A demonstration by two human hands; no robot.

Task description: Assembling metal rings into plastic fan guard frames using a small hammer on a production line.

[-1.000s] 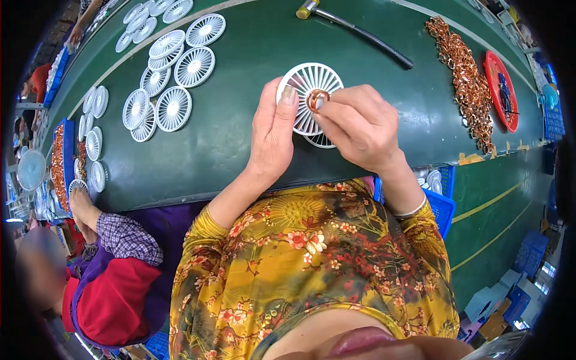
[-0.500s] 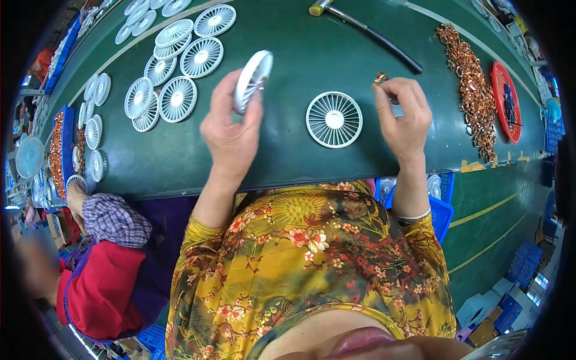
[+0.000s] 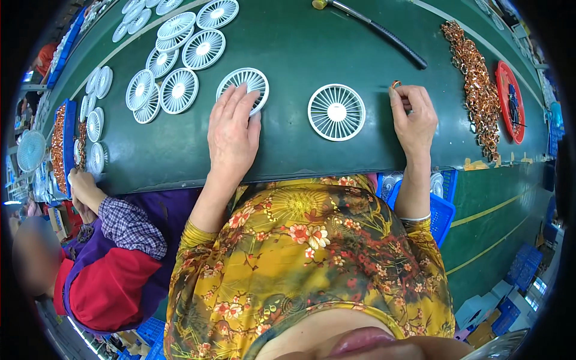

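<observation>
My left hand [image 3: 233, 133] lies over a white spoked disc [image 3: 246, 76], fingers across its face and thumb at its near rim. The disc looks roughly face up, at or close to the table surface. Between my hands another white spoked round cover [image 3: 337, 112] rests flat on the green table [image 3: 288, 153]. To the right of it, my right hand [image 3: 415, 123] is closed in a pinch on a small copper-coloured ring [image 3: 396, 84], held just above the table.
Several more white discs [image 3: 179, 90] are spread at the left. A hammer [image 3: 390, 37] lies at the back. On the right are a pile of copper rings [image 3: 474, 84] and a red tray [image 3: 511, 102]. A co-worker's sleeve [image 3: 129, 225] is at the lower left, beside a blue bin [image 3: 70, 120].
My left hand has turned the disc from on edge to nearly flat and lowered it. My right hand has shifted slightly right, still with the ring. The co-worker's arm has moved.
</observation>
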